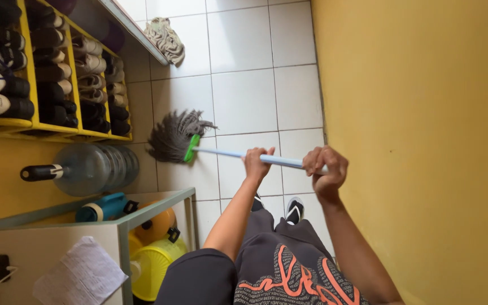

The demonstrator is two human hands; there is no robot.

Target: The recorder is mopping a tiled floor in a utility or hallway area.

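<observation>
Both hands grip the pale blue mop handle [238, 155]: the left hand [257, 162] has its fingers wrapped around mid-shaft, the right hand [326, 168] is fisted near the top. The grey mop head [171, 135], at ten o'clock on the white tiled floor [244, 90], looks soft and floppy, the handle light and stiff. The water jug [94, 168] and yellow shoe rack [52, 73] crowd it at nine o'clock; a crumpled rag [166, 38] lies at eleven.

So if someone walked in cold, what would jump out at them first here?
Probably the grey string mop pressed on the white tiled floor, its pale blue handle gripped by the left hand and the right hand. Next, the yellow shoe rack packed with shoes at upper left, with big clear water bottles lying just below it.
</observation>
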